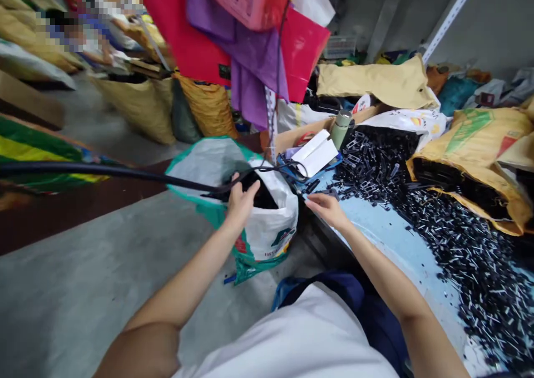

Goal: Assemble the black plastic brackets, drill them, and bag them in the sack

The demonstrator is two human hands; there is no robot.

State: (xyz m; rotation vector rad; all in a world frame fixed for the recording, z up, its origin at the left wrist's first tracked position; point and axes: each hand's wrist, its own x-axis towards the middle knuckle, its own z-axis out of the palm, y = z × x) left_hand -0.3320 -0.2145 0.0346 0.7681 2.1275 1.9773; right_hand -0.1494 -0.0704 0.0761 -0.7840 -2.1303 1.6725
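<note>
A white sack (269, 222) with green edges is being seen with its mouth widely opened, and its front is being marked by dark green, red and yellow print (283, 237). Inside the mouth, a black content (267, 196) is being shown, though its kind cannot be told. The sack is being supported by the grey floor (125, 255), just beside a light blue table (377, 222), over which many small black parts (459, 250) are being spread. The sack's mouth is being covered partly by the left hand (241, 201); its thumb and forefinger are being held apart, but whether the sack, the content or the black cable (125, 172) is being gripped cannot be told. The right hand (327, 210) is being held near the sack, at the table's edge, with fingertips close together; whether anything is being pinched cannot be told.
</note>
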